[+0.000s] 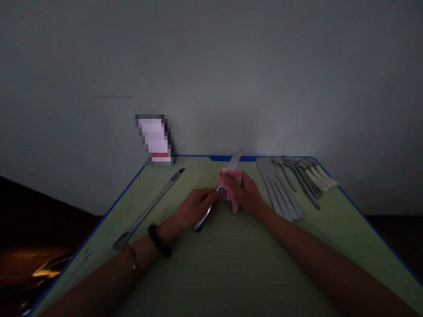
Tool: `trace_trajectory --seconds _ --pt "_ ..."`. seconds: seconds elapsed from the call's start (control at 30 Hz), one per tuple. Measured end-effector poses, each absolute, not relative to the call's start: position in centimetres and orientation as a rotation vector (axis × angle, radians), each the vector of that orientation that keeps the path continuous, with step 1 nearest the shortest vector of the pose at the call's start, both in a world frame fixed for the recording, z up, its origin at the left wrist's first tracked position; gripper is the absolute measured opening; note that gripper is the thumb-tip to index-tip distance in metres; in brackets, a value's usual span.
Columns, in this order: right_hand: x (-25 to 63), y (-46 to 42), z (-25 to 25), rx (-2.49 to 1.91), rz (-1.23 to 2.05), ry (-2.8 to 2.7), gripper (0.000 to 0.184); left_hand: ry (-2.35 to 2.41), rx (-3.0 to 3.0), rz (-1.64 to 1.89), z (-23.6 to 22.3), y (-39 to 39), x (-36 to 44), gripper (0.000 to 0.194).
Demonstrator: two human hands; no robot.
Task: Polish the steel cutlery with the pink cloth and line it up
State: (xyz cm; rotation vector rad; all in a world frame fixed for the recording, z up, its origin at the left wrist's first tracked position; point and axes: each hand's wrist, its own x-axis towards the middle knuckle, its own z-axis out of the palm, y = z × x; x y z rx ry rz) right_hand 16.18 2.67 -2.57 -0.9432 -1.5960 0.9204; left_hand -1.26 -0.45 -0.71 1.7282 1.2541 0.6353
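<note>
Over the middle of the table I hold a table knife (202,222), its handle pointing toward me and its blade tip away toward the wall. My left hand (194,206) is closed on the handle. A pink cloth (228,177) is wrapped around part of the blade, and my right hand (248,193) grips it there. The blade's far end sticks out beyond the cloth. Fingers and cloth hide the knife's middle. Left of my left hand, a long metal utensil (152,203) lies slantwise on the table, with a flat, blade-like far end.
On the right of the light green table (224,273) lie several metal knives (279,193) side by side. Beyond them are more metal utensils (301,180) and several with pale handles (319,176). A blurred-out phone-like device (154,138) leans on the wall at the back left.
</note>
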Motion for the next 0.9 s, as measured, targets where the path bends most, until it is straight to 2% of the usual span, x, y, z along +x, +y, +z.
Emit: trace_trajectory --seconds 0.27,0.5,0.7,0.9 --pt "15.89 2.72 -2.73 -0.983 1.057 -1.400 0.033 1.269 1.672 0.552 -0.59 -0.55 -1.45 0.051" --pt "16.04 2.73 -2.75 -0.975 0.941 -1.467 0.027 1.162 1.750 0.635 -0.94 -0.53 -1.62 0.031" --pt "16.11 2.37 -2.51 -0.969 0.892 -1.543 0.024 1.267 1.704 0.597 -0.31 -0.72 -1.38 0.046" --pt "16.06 2.32 -2.56 -0.976 0.903 -1.560 0.025 1.281 1.725 0.606 -0.19 -0.76 -1.45 0.051"
